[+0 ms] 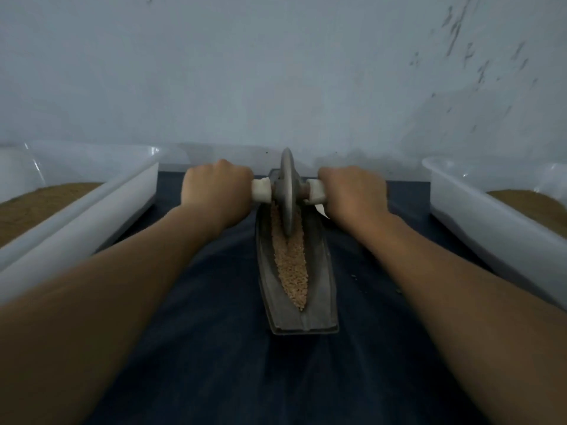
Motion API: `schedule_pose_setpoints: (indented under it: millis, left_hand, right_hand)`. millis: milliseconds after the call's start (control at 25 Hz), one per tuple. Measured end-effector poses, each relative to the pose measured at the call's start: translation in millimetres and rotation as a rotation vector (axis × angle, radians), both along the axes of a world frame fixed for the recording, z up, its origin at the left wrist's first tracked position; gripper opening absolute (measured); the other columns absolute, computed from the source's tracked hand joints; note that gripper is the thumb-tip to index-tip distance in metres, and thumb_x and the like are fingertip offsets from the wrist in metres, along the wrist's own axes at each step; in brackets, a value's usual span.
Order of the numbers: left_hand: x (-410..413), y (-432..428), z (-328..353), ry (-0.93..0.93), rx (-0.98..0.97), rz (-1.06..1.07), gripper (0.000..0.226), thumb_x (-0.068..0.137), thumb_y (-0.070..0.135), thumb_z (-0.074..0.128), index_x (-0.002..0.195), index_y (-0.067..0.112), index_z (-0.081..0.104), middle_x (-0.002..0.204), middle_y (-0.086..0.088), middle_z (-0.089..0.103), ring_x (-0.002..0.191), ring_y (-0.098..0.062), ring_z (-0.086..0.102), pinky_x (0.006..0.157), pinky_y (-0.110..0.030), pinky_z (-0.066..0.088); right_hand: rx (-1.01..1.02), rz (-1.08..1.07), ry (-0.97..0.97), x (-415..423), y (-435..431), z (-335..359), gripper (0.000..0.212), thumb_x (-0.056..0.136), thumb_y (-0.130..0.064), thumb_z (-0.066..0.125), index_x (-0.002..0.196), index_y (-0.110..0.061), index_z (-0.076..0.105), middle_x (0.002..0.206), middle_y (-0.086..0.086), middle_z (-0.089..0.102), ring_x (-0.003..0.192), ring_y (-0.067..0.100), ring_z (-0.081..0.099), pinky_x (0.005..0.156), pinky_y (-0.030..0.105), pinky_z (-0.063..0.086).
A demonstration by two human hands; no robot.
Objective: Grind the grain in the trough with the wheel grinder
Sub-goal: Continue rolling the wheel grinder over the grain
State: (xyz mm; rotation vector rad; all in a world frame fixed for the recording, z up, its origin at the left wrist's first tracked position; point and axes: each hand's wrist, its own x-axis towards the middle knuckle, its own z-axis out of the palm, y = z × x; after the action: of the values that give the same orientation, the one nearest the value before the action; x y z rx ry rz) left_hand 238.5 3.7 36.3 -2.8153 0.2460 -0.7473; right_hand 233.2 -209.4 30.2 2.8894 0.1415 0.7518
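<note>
A long grey boat-shaped trough lies lengthwise on the dark blue cloth, running away from me. Pale tan grain fills its groove from the near end up to the wheel. The grey metal wheel grinder stands upright on edge in the far half of the trough. Its axle handles are wrapped in white. My left hand grips the left handle and my right hand grips the right handle. Both arms are stretched forward.
A white plastic tub with brown grain stands at the left, and another white tub with brown grain at the right. A pale wall rises right behind the trough's far end. A few stray grains lie on the cloth right of the trough.
</note>
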Motion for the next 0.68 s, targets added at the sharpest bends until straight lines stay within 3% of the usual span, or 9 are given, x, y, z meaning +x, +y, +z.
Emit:
schedule_pose_setpoints:
  millis: [80, 160, 240, 280, 360, 440, 520, 600, 680]
  left_hand:
    - [4.7, -3.7, 3.2, 0.104, -0.069, 0.004, 0.013, 0.092, 0.029, 0.058, 0.101, 0.024, 0.065, 0.090, -0.003, 0.059, 0.082, -0.028, 0.062, 0.063, -0.035, 0.041]
    - [-19.3, 14.1, -4.4, 0.067, -0.027, -0.080, 0.005, 0.086, 0.033, 0.060, 0.090, 0.030, 0.061, 0.075, 0.005, 0.052, 0.066, -0.022, 0.056, 0.057, -0.032, 0.038]
    - [-50.7, 35.5, -15.3, -0.119, 0.068, -0.234, 0.017, 0.073, 0.041, 0.061, 0.073, 0.033, 0.046, 0.058, 0.012, 0.031, 0.044, -0.013, 0.031, 0.045, -0.022, 0.023]
    - [-61.3, 43.0, -16.8, -0.200, 0.085, -0.305, 0.021, 0.066, 0.044, 0.058, 0.070, 0.034, 0.040, 0.055, 0.013, 0.021, 0.041, -0.013, 0.021, 0.045, -0.018, 0.014]
    - [-55.4, 43.9, -14.0, -0.252, 0.093, -0.330, 0.019, 0.062, 0.044, 0.053, 0.067, 0.034, 0.039, 0.055, 0.012, 0.015, 0.041, -0.015, 0.016, 0.048, -0.015, 0.008]
    - [-36.2, 27.9, -21.9, -0.147, 0.072, -0.179, 0.014, 0.072, 0.038, 0.060, 0.073, 0.030, 0.049, 0.056, 0.008, 0.031, 0.044, -0.019, 0.031, 0.044, -0.023, 0.022]
    - [-8.0, 10.7, -13.5, 0.015, -0.089, -0.035, 0.006, 0.086, 0.031, 0.059, 0.089, 0.025, 0.058, 0.077, 0.000, 0.057, 0.064, -0.026, 0.055, 0.057, -0.034, 0.043]
    - [13.7, 5.1, -7.2, 0.155, -0.183, 0.017, 0.012, 0.091, 0.027, 0.057, 0.101, 0.023, 0.063, 0.094, -0.004, 0.063, 0.081, -0.027, 0.061, 0.066, -0.036, 0.045]
    - [6.2, 9.6, -5.0, 0.195, -0.132, -0.001, 0.010, 0.090, 0.027, 0.057, 0.099, 0.026, 0.062, 0.089, 0.000, 0.060, 0.075, -0.023, 0.057, 0.063, -0.035, 0.042]
  right_hand:
    - [-0.001, -0.006, 0.099, 6.9, 4.7, 11.6, 0.021, 0.089, -0.018, 0.062, 0.110, -0.021, 0.061, 0.103, 0.009, 0.065, 0.096, 0.034, 0.064, 0.066, 0.035, 0.036]
    - [-0.075, 0.108, 0.040, -21.4, -6.3, 9.4, 0.019, 0.082, -0.024, 0.069, 0.098, -0.027, 0.060, 0.081, -0.002, 0.057, 0.077, 0.028, 0.062, 0.057, 0.031, 0.035]
    - [-0.114, 0.221, -0.134, -62.5, -20.4, -4.4, 0.030, 0.062, -0.027, 0.074, 0.078, -0.029, 0.049, 0.059, -0.014, 0.021, 0.045, 0.010, 0.027, 0.045, 0.021, 0.017]
    - [-0.098, 0.265, -0.210, -77.8, -25.8, -8.1, 0.035, 0.053, -0.028, 0.071, 0.073, -0.029, 0.043, 0.060, -0.015, 0.009, 0.047, 0.004, 0.009, 0.048, 0.017, 0.007]
    - [-0.086, 0.284, -0.244, -79.8, -32.1, -12.3, 0.038, 0.046, -0.027, 0.068, 0.072, -0.028, 0.041, 0.061, -0.015, 0.003, 0.049, 0.005, 0.000, 0.051, 0.016, 0.003]
    - [-0.141, 0.161, -0.225, -58.4, -17.6, -10.9, 0.030, 0.058, -0.019, 0.075, 0.076, -0.024, 0.051, 0.054, -0.011, 0.025, 0.041, 0.018, 0.026, 0.046, 0.020, 0.016]
    - [-0.130, 0.032, -0.143, -21.0, 5.9, 4.8, 0.015, 0.082, -0.011, 0.066, 0.094, -0.018, 0.062, 0.077, 0.002, 0.064, 0.069, 0.032, 0.061, 0.057, 0.030, 0.035]
    - [-0.081, 0.002, -0.051, 6.0, 18.9, 19.7, 0.020, 0.091, -0.006, 0.057, 0.106, -0.017, 0.063, 0.100, 0.006, 0.070, 0.093, 0.031, 0.065, 0.071, 0.034, 0.036]
    - [-0.125, 0.021, 0.047, 0.7, 14.3, 22.7, 0.021, 0.090, -0.010, 0.060, 0.108, -0.020, 0.063, 0.100, 0.005, 0.068, 0.090, 0.030, 0.064, 0.068, 0.033, 0.038]
